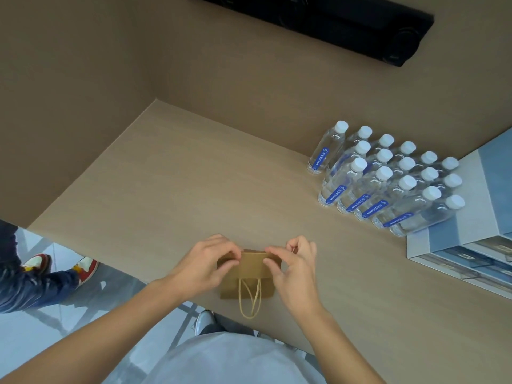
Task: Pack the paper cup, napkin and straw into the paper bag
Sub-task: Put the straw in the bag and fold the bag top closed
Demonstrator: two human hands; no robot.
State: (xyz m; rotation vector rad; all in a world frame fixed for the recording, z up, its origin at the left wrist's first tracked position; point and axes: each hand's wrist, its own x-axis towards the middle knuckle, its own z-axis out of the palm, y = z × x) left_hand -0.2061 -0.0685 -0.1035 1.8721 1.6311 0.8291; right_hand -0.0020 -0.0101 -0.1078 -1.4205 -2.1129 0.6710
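Both hands, left [206, 263] and right [293, 268], are pinching the flat bag's [249, 275] far edge; next, spreading it open; cup, napkin, straw unseen.

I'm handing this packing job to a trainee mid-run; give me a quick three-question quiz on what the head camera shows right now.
1. True or false: the flat brown paper bag with twisted paper handles already stands open and upright.
2. Which hands touch the bag? A) left hand only B) right hand only C) both
3. Fill in: the clear plastic water bottles with white caps stand at the pale wooden table's far ____ side.

Key:
1. False; it lies flat, handles toward the person.
2. C; both pinch its far edge.
3. Right.
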